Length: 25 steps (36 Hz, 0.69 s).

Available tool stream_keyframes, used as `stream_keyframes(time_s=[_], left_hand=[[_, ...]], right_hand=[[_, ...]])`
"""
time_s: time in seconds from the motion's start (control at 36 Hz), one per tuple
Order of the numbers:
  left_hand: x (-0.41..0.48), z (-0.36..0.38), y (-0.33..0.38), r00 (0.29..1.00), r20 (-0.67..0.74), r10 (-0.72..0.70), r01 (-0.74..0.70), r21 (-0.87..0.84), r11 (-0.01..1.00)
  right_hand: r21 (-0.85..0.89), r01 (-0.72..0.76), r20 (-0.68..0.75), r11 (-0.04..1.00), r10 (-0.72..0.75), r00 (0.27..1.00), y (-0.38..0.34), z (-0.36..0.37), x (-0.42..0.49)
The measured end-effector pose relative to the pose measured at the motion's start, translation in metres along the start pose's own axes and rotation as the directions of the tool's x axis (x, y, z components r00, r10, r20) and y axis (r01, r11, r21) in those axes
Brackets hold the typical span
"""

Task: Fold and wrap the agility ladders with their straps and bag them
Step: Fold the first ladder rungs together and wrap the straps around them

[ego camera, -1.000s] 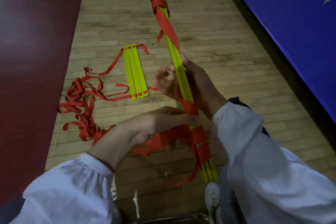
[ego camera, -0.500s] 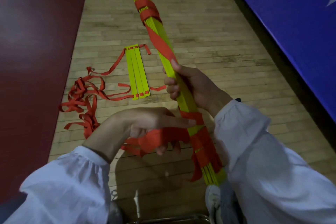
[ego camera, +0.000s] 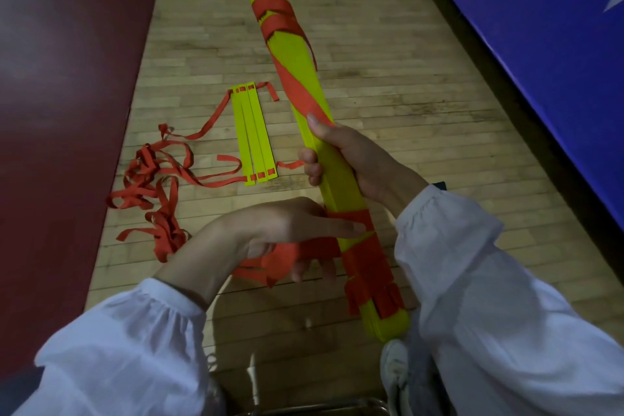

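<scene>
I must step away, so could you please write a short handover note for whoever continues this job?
Right hand grips the yellow rung bundle mid-length. Left hand holds the red strap at the bundle's near end, forefinger pressing the wrap.
Done: bundle folded, strap wound at both ends.
Left: finish and secure this wrap; fold and wrap the second ladder on the floor with its tangled straps; bag both. No bag in view.

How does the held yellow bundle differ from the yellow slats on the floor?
The held bundle is a thick stack, wound with red strap; the floor slats are few, side by side, unwrapped. The right hand holds the bundle tilted; the slats lie flat. Both are yellow.
</scene>
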<state>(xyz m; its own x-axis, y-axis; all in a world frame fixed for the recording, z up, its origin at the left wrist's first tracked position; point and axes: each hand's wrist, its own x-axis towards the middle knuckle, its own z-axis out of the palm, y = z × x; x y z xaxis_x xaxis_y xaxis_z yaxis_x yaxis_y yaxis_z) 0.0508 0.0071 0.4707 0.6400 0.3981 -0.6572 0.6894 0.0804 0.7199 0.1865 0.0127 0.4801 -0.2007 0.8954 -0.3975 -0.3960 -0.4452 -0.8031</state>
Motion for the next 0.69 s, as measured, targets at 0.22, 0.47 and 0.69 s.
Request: stream_keyframes(time_s=[0.22, 0.47, 0.69], left_hand=[[-0.017, 0.003, 0.010, 0.991, 0.109, 0.074, -0.061, -0.119, 0.991], [-0.017, 0.009, 0.010, 0.990, 0.053, 0.129, -0.114, -0.229, 0.967], [-0.022, 0.014, 0.012, 0.962, 0.075, 0.264, -0.234, -0.281, 0.931]], right_hand=[[-0.027, 0.030, -0.031, 0.999, -0.031, 0.999, -0.001, -0.001, 0.000], [-0.093, 0.071, -0.065, 0.993, -0.077, 0.995, -0.004, -0.006, -0.001], [0.384, -0.048, 0.089, 0.922, 0.015, 0.996, -0.016, -0.012, -0.015]])
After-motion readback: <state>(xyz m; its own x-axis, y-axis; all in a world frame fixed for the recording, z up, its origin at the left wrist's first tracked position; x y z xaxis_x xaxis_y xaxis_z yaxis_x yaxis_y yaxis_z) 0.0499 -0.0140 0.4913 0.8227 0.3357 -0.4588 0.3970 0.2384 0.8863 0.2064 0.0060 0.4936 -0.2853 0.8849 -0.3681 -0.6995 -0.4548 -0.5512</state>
